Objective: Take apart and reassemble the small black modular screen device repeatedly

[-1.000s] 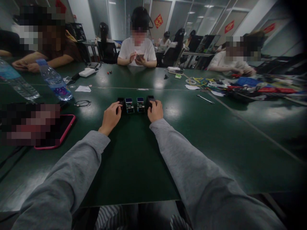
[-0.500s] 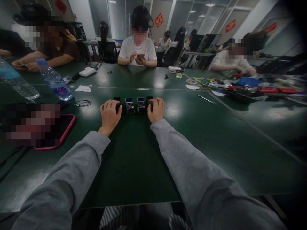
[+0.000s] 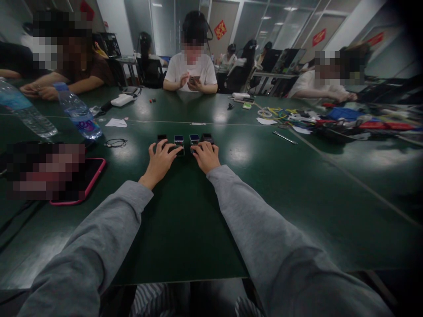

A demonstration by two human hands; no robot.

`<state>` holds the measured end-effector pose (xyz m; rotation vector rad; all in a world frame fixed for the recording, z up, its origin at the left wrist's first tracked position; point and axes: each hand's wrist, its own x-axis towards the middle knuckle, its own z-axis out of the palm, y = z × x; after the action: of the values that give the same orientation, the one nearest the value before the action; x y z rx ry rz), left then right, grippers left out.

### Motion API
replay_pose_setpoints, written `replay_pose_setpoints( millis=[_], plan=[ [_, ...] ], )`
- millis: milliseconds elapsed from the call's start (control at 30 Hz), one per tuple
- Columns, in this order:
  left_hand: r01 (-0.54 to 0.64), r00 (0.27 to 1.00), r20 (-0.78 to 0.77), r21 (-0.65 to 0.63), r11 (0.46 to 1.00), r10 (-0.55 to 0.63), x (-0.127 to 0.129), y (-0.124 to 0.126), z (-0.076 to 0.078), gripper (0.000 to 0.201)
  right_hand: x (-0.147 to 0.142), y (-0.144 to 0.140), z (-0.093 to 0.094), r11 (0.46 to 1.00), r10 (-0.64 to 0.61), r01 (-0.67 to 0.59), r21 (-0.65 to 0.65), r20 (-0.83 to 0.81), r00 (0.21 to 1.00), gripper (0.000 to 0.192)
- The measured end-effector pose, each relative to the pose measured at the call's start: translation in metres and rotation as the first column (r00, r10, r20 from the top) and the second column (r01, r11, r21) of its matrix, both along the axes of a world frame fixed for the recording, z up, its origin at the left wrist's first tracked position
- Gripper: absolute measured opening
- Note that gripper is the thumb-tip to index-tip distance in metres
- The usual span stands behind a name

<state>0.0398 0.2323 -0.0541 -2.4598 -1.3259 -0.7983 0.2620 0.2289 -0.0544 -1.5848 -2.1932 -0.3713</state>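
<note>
At frame centre on the desk (image 3: 185, 229), lining up four modules (image 3: 185, 143); left hand (image 3: 160, 162) and right hand (image 3: 205, 156) resting spread-fingered, clamping nothing. Probably needing gentle, even nudges.

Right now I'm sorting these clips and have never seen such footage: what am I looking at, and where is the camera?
The camera sits on a person's head, looking forward and down at their own grey-sleeved arms. The left hand and right hand rest on a green table, fingers touching a row of four small electronic modules; nothing is lifted. A pink-edged phone, two water bottles and a wrench lie around. Other people sit opposite.
</note>
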Motion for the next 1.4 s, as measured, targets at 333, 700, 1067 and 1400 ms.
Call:
replay_pose_setpoints(
  millis=[333, 700, 1067, 1400],
  plan=[
    [0.02, 0.999, 0.049, -0.073, 0.997, -0.016, 0.001, 0.001, 0.003, 0.042, 0.003, 0.0, 0.001, 0.999, 0.038, -0.037, 0.007, -0.056, 0.998, 0.034],
    [-0.11, 0.981, 0.149, -0.104, 0.988, 0.125, -0.005, 0.007, 0.0, 0.041, 0.003, 0.003, -0.005, 0.998, 0.03, -0.035, -0.06, -0.086, 0.996, 0.044],
    [0.092, 0.993, 0.084, -0.084, 0.992, -0.085, 0.001, 0.003, 0.003, 0.043, 0.001, 0.003, -0.007, 0.983, -0.181, 0.178, -0.03, -0.15, 0.972, 0.049],
    [0.067, 0.997, 0.036, -0.067, 0.996, -0.064, 0.001, 0.0, 0.002, 0.044, 0.001, 0.005, -0.011, 0.987, -0.151, 0.144, -0.076, -0.095, 0.984, 0.047]
  ],
)
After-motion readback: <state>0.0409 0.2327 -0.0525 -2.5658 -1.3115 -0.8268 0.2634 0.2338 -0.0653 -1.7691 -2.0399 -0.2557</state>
